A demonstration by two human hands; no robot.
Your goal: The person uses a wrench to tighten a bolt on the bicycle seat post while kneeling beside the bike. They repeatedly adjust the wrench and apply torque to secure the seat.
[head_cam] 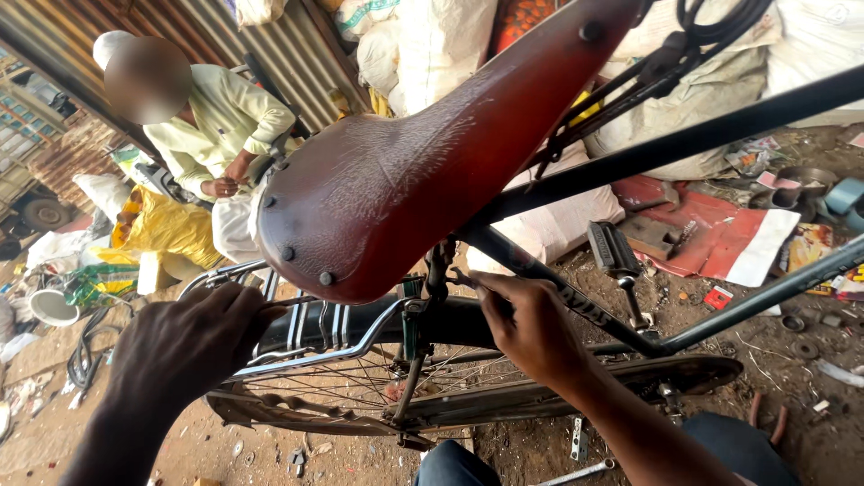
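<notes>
Brown bicycle saddle point(405, 171), nose pointing upper right, left hand point(193, 342) gripping rear rack point(315, 337), right hand point(526, 324) pinching seat clamp point(438, 274)

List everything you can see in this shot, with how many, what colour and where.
Bicycle saddle: one, reddish brown, upper centre.
Bicycle frame tubes: several, black, running from centre to the right.
Rear carrier rack: one, silver, below the saddle.
Rear wheel: one, spoked, with a dark tyre, lower centre.
Pedal: one, black, right of centre.
Sacks: several, white, top centre.
Corrugated sheet: one, brownish, top left.
Other person: one, pale yellow shirt, upper left.
Yellow bag: one, left.
Spanner: one, silver, on the ground at the bottom.
Left hand: one, on the carrier rack.
Right hand: one, fingers under the saddle at the seat post.
</notes>
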